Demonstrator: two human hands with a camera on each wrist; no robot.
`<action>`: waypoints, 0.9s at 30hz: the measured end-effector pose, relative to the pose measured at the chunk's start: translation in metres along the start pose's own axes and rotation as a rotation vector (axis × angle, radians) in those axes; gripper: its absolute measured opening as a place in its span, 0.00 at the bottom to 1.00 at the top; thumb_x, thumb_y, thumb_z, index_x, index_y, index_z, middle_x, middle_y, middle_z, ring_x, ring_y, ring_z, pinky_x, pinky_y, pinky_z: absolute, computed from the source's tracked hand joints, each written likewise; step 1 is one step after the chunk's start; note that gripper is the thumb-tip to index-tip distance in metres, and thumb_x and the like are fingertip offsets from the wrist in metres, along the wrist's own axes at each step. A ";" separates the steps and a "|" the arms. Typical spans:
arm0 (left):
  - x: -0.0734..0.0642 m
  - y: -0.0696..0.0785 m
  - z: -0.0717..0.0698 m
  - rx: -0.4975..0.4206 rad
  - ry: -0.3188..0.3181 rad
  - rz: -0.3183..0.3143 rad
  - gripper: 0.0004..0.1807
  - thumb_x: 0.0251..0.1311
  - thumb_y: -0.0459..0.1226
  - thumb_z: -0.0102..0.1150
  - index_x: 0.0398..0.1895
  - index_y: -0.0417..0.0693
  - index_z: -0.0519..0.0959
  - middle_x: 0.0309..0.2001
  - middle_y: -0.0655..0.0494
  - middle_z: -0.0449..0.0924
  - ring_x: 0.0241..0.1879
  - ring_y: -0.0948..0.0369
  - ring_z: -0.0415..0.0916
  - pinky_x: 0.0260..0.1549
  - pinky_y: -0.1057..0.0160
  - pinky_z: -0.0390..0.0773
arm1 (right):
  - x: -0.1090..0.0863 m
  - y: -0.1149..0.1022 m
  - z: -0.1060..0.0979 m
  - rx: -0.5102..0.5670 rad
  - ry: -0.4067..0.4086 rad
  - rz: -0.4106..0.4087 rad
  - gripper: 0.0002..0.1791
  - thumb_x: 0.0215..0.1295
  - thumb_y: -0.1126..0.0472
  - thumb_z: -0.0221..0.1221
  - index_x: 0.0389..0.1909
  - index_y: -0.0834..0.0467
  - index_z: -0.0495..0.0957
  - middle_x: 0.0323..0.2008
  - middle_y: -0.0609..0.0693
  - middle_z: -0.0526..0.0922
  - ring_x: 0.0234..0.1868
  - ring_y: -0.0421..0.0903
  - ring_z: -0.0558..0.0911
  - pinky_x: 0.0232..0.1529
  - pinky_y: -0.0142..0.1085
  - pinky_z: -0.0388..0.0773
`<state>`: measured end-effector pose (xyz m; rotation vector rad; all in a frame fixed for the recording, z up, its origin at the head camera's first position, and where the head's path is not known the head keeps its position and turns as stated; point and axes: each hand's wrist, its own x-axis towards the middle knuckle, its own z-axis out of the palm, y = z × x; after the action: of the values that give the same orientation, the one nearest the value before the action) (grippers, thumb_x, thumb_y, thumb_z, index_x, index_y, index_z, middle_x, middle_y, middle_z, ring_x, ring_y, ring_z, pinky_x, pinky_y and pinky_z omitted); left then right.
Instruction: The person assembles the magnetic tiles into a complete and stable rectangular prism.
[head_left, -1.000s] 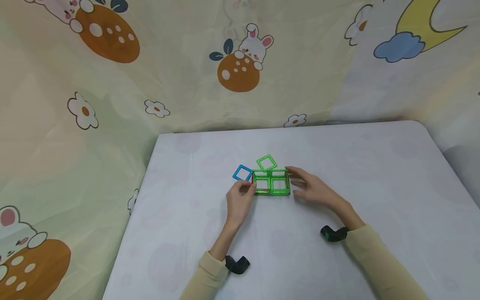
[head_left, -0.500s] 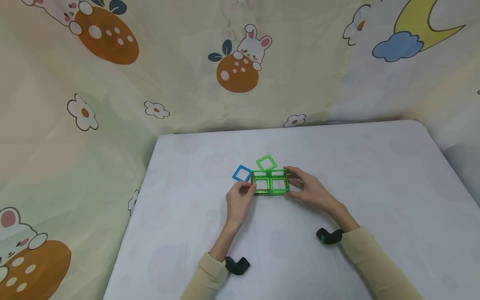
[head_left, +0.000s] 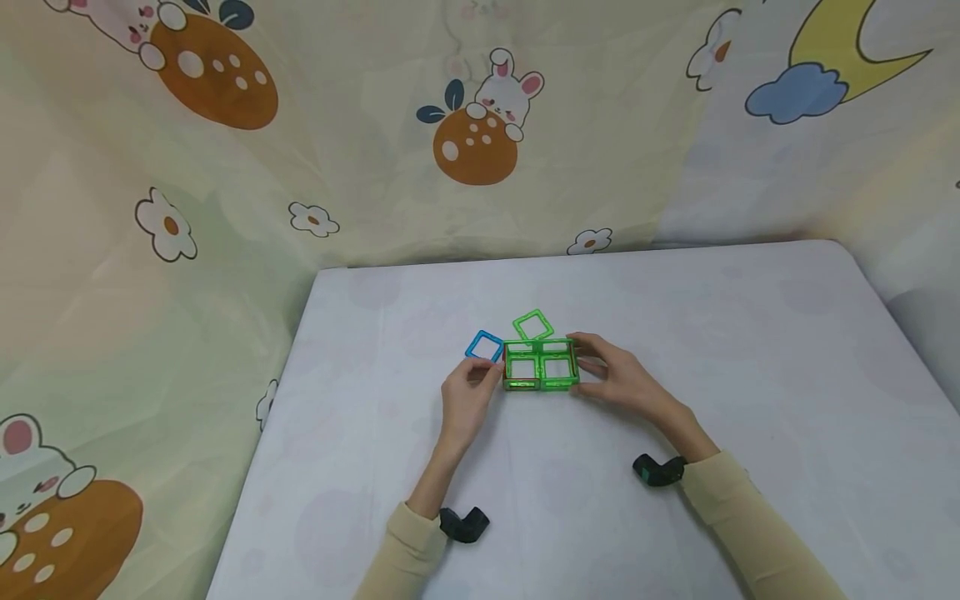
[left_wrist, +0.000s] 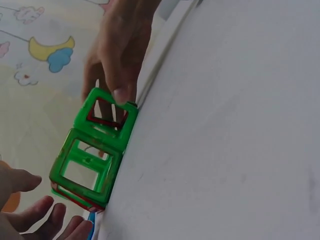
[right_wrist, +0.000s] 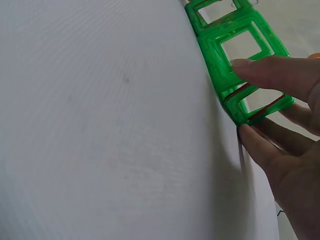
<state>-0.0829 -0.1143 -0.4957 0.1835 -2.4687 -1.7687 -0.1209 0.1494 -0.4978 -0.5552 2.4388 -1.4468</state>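
Note:
A low box of green magnetic tiles (head_left: 557, 385), two cubes side by side with red tiles at the ends, stands on the table. My right hand (head_left: 622, 375) holds its right end; in the right wrist view the thumb (right_wrist: 280, 75) lies on the front face and other fingers reach the end and back. At the left end is my left hand (head_left: 465, 404), its fingers loosely bent. The left wrist view shows a gap between its thumb (left_wrist: 22, 180) and the box. A blue square magnetic tile (head_left: 473, 342) lies by the left fingertips, partly hidden.
A loose light green square tile (head_left: 545, 321) lies just behind the box. The white-covered table (head_left: 360, 400) ends at a patterned cloth backdrop (head_left: 375, 142). Black wrist devices (head_left: 465, 525) sit at both cuffs.
My right hand has moved left and taken hold of the box's right end. My left hand has let go of the left end and drawn slightly left.

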 end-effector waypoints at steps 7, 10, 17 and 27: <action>0.016 -0.003 -0.010 0.113 0.021 0.131 0.09 0.68 0.35 0.65 0.46 0.39 0.83 0.43 0.50 0.84 0.43 0.57 0.83 0.45 0.59 0.84 | 0.000 0.003 -0.002 -0.001 -0.005 0.014 0.45 0.55 0.74 0.72 0.74 0.65 0.61 0.71 0.68 0.68 0.71 0.65 0.72 0.64 0.40 0.75; 0.024 -0.005 -0.011 0.234 0.019 0.189 0.12 0.66 0.32 0.65 0.50 0.35 0.82 0.46 0.46 0.83 0.46 0.53 0.81 0.47 0.56 0.83 | 0.000 0.003 -0.001 -0.004 -0.007 0.019 0.46 0.55 0.74 0.72 0.74 0.66 0.61 0.71 0.68 0.68 0.71 0.65 0.72 0.64 0.40 0.75; 0.035 -0.014 -0.008 0.541 -0.055 0.242 0.25 0.64 0.36 0.69 0.63 0.36 0.78 0.62 0.40 0.75 0.60 0.47 0.72 0.55 0.52 0.79 | 0.000 0.006 0.002 -0.018 -0.001 0.004 0.49 0.55 0.71 0.74 0.75 0.63 0.59 0.72 0.67 0.67 0.72 0.65 0.70 0.64 0.39 0.75; 0.039 -0.017 -0.002 0.625 -0.072 0.304 0.27 0.64 0.36 0.70 0.64 0.37 0.77 0.60 0.39 0.77 0.61 0.45 0.71 0.57 0.50 0.75 | -0.002 0.003 0.002 -0.018 0.015 -0.003 0.49 0.55 0.70 0.74 0.76 0.61 0.59 0.71 0.67 0.68 0.72 0.65 0.70 0.64 0.40 0.75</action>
<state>-0.1200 -0.1275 -0.5111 -0.2067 -2.8318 -0.8707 -0.1193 0.1498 -0.5018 -0.5540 2.4656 -1.4371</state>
